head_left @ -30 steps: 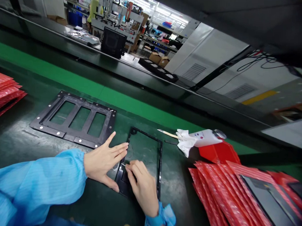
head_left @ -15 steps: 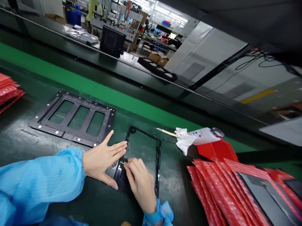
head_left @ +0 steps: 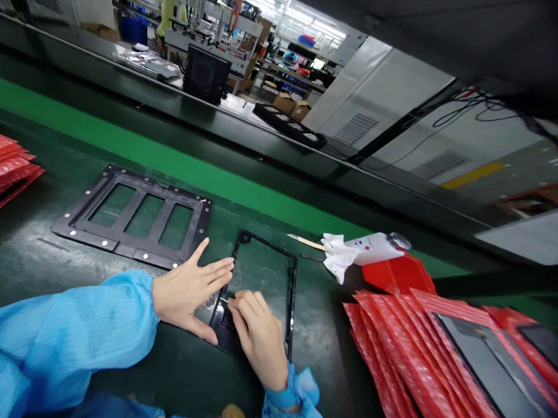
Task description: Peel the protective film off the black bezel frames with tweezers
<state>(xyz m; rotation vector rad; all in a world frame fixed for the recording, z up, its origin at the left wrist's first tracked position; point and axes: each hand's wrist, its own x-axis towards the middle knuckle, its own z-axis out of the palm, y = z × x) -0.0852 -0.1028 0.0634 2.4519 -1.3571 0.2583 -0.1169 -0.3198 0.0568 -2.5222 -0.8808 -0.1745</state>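
Note:
A thin black rectangular frame (head_left: 293, 283) lies flat on the dark green table, with a solid black panel at its near end. My left hand (head_left: 189, 294) is spread out, its fingertips and thumb resting on the left edge of this frame. Over the panel, my right hand (head_left: 257, 334) is closed in a pinch. A small pale tip pokes out from its fingers at the left edge; the rest is hidden, so its kind does not show. To the left lies a black plate with three rectangular openings (head_left: 155, 253) and several silver dots round its border.
Right of the frame are a craft knife (head_left: 308, 242), a crumpled white tissue (head_left: 339, 256), a white bottle (head_left: 372, 247) and a red tray (head_left: 403, 275). Red bubble-wrap pouches (head_left: 393, 356) pile up at right, and more red pouches (head_left: 7, 169) at far left. A ledge runs along the back.

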